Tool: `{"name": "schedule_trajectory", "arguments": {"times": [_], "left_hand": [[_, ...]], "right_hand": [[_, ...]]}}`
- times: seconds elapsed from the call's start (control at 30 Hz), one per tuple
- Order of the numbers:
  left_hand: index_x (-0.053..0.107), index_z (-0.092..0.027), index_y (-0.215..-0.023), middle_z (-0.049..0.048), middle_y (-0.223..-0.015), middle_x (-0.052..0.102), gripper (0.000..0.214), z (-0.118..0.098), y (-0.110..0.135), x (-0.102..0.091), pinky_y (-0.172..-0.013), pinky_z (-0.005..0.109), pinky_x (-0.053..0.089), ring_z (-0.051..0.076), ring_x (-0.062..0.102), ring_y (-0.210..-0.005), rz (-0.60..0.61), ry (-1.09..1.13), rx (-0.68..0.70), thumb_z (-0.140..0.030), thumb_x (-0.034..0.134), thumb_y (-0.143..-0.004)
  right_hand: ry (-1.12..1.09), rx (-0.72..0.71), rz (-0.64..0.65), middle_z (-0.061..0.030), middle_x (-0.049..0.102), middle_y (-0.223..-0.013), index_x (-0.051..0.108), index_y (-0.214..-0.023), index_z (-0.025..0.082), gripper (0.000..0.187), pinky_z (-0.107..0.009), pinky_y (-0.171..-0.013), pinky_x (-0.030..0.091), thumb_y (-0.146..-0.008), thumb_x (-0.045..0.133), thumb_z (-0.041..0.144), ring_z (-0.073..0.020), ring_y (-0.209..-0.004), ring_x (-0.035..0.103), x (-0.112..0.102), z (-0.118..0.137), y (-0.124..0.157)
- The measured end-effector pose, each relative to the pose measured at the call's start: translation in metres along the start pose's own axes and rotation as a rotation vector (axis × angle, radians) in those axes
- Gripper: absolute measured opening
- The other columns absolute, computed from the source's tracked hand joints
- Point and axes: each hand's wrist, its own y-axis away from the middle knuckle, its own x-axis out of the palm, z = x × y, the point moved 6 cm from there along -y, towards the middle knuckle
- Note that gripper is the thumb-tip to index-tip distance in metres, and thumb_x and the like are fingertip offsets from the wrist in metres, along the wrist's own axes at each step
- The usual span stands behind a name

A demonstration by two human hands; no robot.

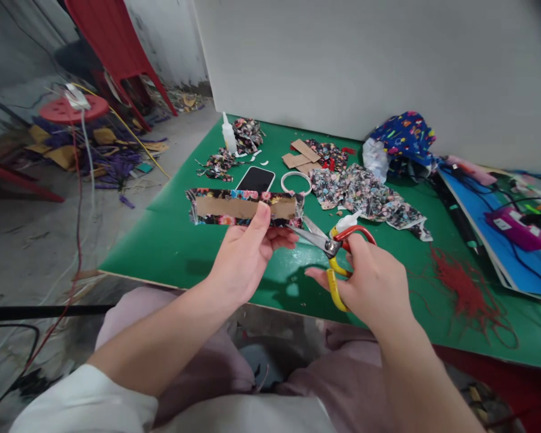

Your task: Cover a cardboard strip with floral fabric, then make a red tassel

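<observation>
My left hand (246,252) pinches a strip of brown cardboard wrapped in black floral fabric (234,208), held level above the green table (171,240). My right hand (369,282) grips scissors (336,252) with red and yellow handles; the blades point left and touch the strip's right end. Both hands are closed on what they hold. A small white glue bottle tip (348,221) shows just behind the scissors.
On the table lie a black phone (255,178), a white ring (296,183), a glue bottle (228,136), cardboard pieces (303,155), floral fabric scraps (365,195), a blue patterned cloth (406,137), red thread (464,291). A red chair (112,42) and red stool (67,109) stand at left.
</observation>
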Motion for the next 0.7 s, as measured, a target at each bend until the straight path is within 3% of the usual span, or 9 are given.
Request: {"name": "schedule_trajectory", "arguments": {"times": [0.43, 0.7], "left_hand": [[0.064, -0.018, -0.08, 0.0008, -0.076, 0.066, 0.017, 0.0011, -0.0009, -0.0031, -0.058, 0.023, 0.046, 0.01, 0.059, -0.063, -0.043, -0.026, 0.004, -0.034, 0.057, -0.08], [0.064, -0.018, -0.083, 0.0006, -0.076, 0.067, 0.025, 0.0021, -0.0016, 0.0003, -0.06, 0.023, 0.048, 0.012, 0.062, -0.066, -0.026, -0.022, -0.028, -0.042, 0.057, -0.079]], "right_hand": [[0.074, 0.024, -0.06, 0.0027, 0.049, -0.052, 0.048, -0.073, 0.019, 0.031, -0.025, -0.048, 0.024, -0.071, 0.053, 0.05, -0.0137, -0.048, 0.048, -0.0053, 0.0009, 0.0009], [0.071, -0.02, -0.055, -0.0016, 0.053, -0.059, 0.055, -0.084, 0.015, 0.035, -0.026, -0.052, 0.031, -0.075, 0.049, 0.048, -0.0163, -0.057, 0.052, -0.0064, 0.0051, -0.0002]]}}
